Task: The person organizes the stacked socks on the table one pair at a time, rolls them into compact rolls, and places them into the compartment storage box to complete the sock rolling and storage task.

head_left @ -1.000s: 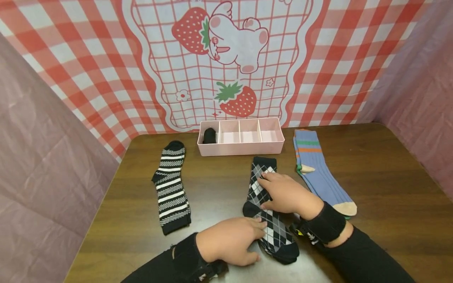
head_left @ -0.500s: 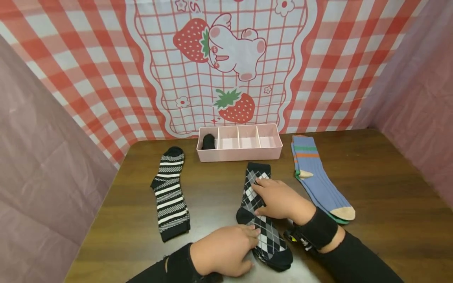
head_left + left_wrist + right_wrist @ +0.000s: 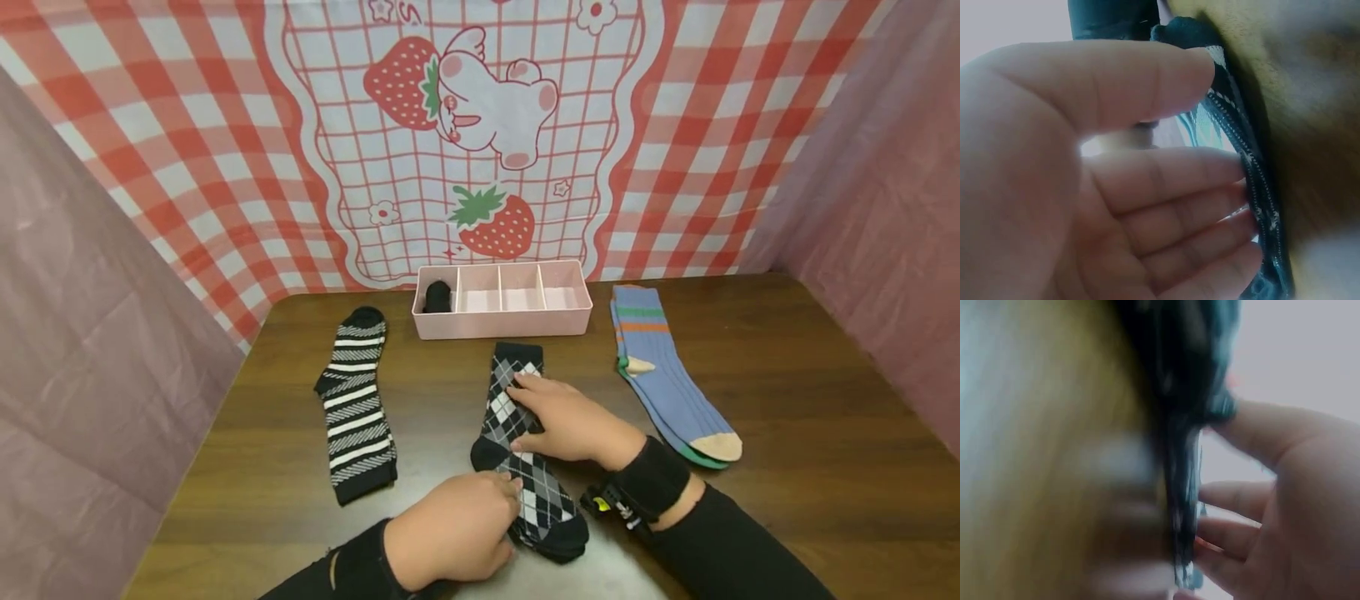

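A pair of argyle socks (image 3: 546, 498) in black, grey and white lies flat in the middle of the table, one over the other. My left hand (image 3: 456, 527) touches its left edge near the foot. In the left wrist view, the thumb and nearly straight fingertips (image 3: 1225, 165) meet the sock's side. Higher up, my right hand (image 3: 573, 421) rests on the leg part from the right, fingers spread. The right wrist view shows those fingers (image 3: 1229, 531) against the dark knit.
A pink four-part box (image 3: 502, 326) stands at the back, a black rolled bundle (image 3: 437, 297) in its leftmost compartment. Black-and-white striped socks (image 3: 362, 408) lie left on the wooden table (image 3: 810, 400), blue socks (image 3: 663, 367) right. A checked cloth (image 3: 697, 167) hangs behind.
The argyle socks have slid left across the table, with both hands moving along on them. The camera view has shifted slightly. Box and other socks stay put.
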### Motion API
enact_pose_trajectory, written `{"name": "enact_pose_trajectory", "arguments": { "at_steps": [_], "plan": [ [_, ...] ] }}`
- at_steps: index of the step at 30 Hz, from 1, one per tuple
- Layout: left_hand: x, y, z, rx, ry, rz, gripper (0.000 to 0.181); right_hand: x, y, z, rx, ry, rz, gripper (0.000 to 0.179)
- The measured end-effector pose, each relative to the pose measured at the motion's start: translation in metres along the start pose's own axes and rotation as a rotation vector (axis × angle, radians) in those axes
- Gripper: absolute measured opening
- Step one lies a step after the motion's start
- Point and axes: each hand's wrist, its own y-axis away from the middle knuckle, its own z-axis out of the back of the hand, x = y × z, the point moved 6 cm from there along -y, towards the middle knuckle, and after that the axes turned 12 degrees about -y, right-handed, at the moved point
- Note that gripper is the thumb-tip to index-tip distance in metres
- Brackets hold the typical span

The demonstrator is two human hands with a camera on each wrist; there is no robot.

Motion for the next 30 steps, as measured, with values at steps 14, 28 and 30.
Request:
{"name": "enact_pose_trajectory", "arguments": {
  "at_steps": [14,28,30],
  "plan": [
    [0.003,0.003,0.002,-0.086,-0.1,0.009,0.018,0.065,0.055,0.001,-0.046,0.111,0.223,0.053],
    [0.003,0.004,0.004,-0.074,-0.147,0.068,0.025,0.081,0.091,-0.018,0.107,0.148,0.215,0.032],
    [0.003,0.004,0.003,-0.071,-0.159,0.073,0.027,0.083,0.092,-0.021,0.114,0.131,0.233,0.031]
  ]
}}
